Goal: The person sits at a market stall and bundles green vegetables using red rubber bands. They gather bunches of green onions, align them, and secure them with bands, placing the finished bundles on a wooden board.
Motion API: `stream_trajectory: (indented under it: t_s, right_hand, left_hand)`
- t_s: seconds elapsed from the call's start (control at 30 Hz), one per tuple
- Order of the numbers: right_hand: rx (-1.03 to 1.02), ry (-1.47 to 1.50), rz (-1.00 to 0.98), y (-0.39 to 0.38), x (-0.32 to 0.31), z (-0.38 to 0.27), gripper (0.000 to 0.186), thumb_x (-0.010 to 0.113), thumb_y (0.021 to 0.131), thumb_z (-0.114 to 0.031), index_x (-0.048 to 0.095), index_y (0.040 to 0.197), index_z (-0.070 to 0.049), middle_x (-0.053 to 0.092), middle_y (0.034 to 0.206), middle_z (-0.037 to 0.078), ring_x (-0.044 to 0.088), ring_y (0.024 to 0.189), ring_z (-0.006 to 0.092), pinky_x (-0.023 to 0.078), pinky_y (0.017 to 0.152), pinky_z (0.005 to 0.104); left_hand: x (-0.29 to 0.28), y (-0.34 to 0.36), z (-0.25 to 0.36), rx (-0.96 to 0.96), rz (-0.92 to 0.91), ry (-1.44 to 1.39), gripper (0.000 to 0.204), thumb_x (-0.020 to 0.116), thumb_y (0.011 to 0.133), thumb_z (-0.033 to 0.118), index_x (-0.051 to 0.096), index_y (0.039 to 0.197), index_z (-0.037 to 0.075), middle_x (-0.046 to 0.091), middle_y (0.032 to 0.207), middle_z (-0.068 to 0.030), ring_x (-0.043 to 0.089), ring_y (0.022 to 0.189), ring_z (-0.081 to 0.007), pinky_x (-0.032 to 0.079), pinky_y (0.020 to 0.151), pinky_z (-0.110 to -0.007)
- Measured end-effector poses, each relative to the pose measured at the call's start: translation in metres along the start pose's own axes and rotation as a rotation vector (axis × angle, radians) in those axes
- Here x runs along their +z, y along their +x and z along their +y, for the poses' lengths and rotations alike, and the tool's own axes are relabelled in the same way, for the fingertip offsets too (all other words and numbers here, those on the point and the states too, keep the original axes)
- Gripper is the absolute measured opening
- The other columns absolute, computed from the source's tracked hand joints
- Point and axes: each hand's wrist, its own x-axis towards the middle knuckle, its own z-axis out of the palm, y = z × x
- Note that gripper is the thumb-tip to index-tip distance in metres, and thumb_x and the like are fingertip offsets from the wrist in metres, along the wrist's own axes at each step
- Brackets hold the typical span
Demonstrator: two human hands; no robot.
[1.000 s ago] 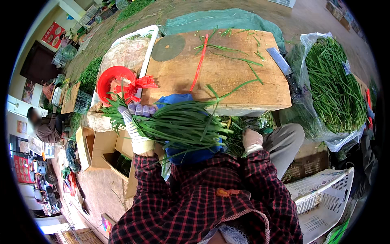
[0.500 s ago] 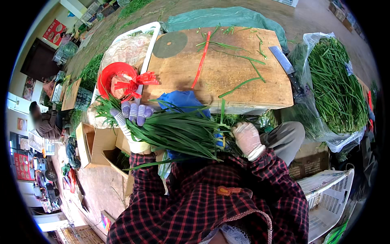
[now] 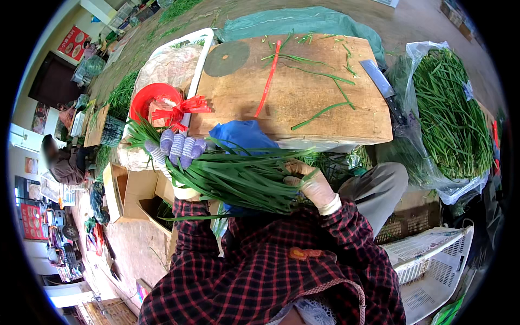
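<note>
A loose bunch of long green garlic chives (image 3: 238, 179) lies crosswise in front of my body. My left hand (image 3: 181, 147), in a purple-and-white striped knit glove, is wrapped over the bunch toward its left end. At the right end, my right hand (image 3: 315, 187) in a thin pale glove closes its fingers on the ends; part of its grip is hidden among the leaves. Behind the bunch shows a blue plastic piece (image 3: 241, 135). Beyond it is a wooden board (image 3: 325, 108) with a red strip (image 3: 267, 81) and stray leaves on it.
A knife (image 3: 377, 78) lies at the board's right edge. Farther right stands a plastic-lined heap of chives (image 3: 449, 119). On the left are a red bowl (image 3: 138, 103) with red ties (image 3: 179, 114) and a cardboard box (image 3: 135, 197). A white crate (image 3: 433, 271) sits lower right. Another person (image 3: 67, 162) sits far left.
My right hand has moved left from beside the bunch and closed on its right end. My left hand keeps its hold, and the bunch is slightly shifted.
</note>
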Motion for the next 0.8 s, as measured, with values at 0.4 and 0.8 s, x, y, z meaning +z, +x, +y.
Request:
stream_trajectory:
  t_s: [0.4,0.8]
  right_hand:
    - [0.285,-1.397,0.428,-0.008,-0.068,0.048,0.016,0.058,0.078,-0.025,0.063,0.074,-0.010,0.063,0.070,0.013,0.062,0.071,0.0325,0.047,0.065,0.0436]
    - [0.221,-0.092,-0.623,0.036,-0.023,-0.061,0.049,0.061,0.086,-0.029,0.050,0.122,0.002,0.058,0.111,0.005,0.049,0.101,0.0103,0.040,0.090,0.0260]
  left_hand:
    - [0.013,0.004,-0.014,0.014,-0.129,0.071,0.041,0.040,0.091,0.052,0.046,0.072,0.016,0.041,0.050,0.0069,0.037,0.042,-0.0079,0.036,0.058,-0.026]
    - [-0.002,0.020,-0.030,-0.075,-0.047,0.030,0.033,0.039,0.094,0.041,0.046,0.077,0.014,0.043,0.060,0.0054,0.041,0.056,-0.0093,0.037,0.064,-0.027]
